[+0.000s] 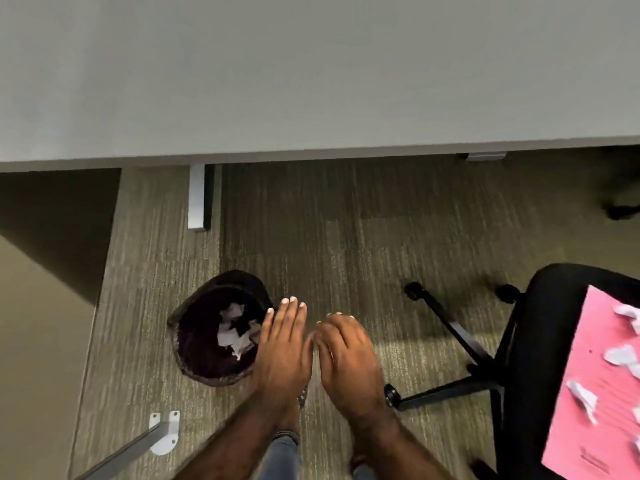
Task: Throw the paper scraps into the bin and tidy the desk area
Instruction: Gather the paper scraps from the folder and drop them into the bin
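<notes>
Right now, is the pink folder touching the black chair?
Touching. The head view shows the pink folder lying flat on the seat of the black chair, with paper scraps resting on top of it.

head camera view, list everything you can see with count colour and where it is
desk: one, pale grey top, fills the upper half of the view
desk leg: one, silver and black, under the desk edge left of centre
bin: one, dark, on the carpet lower left of centre
paper scraps in the bin: several, white, exact count unclear
floor bracket: one, white on a grey bar, bottom left
office chair: one, black, on castors, right side
folder: one, pink, lying on the chair seat
paper scraps on the folder: at least four, white, blurred
carpet: grey-green, across the floor
left hand: open, over the bin's right rim
right hand: fingers curled, beside the left hand
</notes>
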A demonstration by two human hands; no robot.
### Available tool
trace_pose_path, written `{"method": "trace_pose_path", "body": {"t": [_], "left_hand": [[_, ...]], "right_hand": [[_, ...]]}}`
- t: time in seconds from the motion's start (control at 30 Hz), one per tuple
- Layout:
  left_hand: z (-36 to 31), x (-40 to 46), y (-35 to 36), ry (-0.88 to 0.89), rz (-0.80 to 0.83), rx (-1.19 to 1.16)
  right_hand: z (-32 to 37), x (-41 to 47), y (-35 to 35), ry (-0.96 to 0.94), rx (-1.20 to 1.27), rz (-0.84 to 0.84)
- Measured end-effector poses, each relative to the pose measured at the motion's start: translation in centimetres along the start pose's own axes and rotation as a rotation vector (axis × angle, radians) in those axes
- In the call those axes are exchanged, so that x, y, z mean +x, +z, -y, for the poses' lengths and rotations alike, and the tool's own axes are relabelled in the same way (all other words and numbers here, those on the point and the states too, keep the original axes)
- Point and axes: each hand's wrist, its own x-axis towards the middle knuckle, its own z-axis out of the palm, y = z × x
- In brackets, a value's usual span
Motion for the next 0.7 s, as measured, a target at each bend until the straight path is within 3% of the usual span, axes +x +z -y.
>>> {"method": "trace_pose_path", "body": {"t": [0.7], "left_hand": [[-29.1, 4.0, 2.4, 0.631, 0.023, -0.124]], "right_hand": [[-17.1, -10.9, -20.0, 0.832, -0.161, -0.309]]}}
